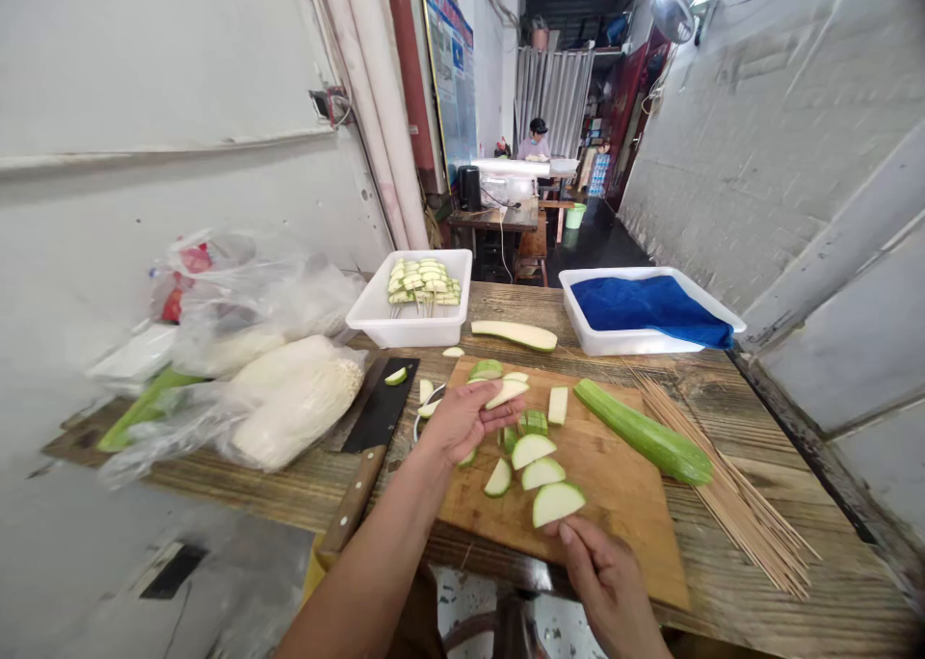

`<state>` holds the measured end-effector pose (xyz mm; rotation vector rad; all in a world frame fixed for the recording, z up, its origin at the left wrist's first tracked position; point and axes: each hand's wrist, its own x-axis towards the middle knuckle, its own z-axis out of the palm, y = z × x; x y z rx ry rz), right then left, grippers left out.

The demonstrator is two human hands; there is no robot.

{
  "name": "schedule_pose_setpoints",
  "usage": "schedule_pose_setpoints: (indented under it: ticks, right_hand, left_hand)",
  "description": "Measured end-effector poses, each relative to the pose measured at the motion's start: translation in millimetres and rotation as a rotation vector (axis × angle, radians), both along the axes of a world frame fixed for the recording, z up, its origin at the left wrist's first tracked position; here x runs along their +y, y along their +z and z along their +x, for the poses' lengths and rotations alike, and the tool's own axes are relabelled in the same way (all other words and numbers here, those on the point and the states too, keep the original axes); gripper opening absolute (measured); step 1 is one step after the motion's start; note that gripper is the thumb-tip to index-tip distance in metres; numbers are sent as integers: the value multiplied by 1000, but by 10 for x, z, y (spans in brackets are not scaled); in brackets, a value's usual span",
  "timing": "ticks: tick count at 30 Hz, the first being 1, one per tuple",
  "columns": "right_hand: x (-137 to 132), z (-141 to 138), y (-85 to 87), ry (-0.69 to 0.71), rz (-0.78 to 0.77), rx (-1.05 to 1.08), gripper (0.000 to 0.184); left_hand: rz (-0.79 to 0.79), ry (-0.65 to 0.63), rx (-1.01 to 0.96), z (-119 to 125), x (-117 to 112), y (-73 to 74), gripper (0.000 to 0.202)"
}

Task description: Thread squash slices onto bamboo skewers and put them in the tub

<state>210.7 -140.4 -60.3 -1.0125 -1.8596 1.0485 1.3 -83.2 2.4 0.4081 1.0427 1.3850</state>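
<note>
My left hand (462, 420) lies palm up over the left edge of a wooden cutting board (614, 490), with its fingers stretched out and a pale zucchini slice (506, 393) resting on the fingertips. My right hand (607, 582) is at the board's near edge, its fingertips at a large zucchini slice (556, 502); what its curled fingers hold is hidden. Several more zucchini slices (533, 449) lie on the board between the hands. A whole green zucchini (642, 432) rests on the board's right side.
A cleaver (372, 437) lies left of the board. Bamboo skewers (729, 490) are spread at the right. A white tub of skewered zucchini (415, 303), a half zucchini (515, 334), a tub with a blue cloth (647, 309) and bagged enoki mushrooms (289, 404) sit behind. A person sits far back.
</note>
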Motion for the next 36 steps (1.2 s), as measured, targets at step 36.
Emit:
schedule_pose_setpoints:
  ticks: [36]
  right_hand:
    - [35,16,-39,31,-167,4,33]
  left_hand:
    - [36,-75,111,112,73,-66,18]
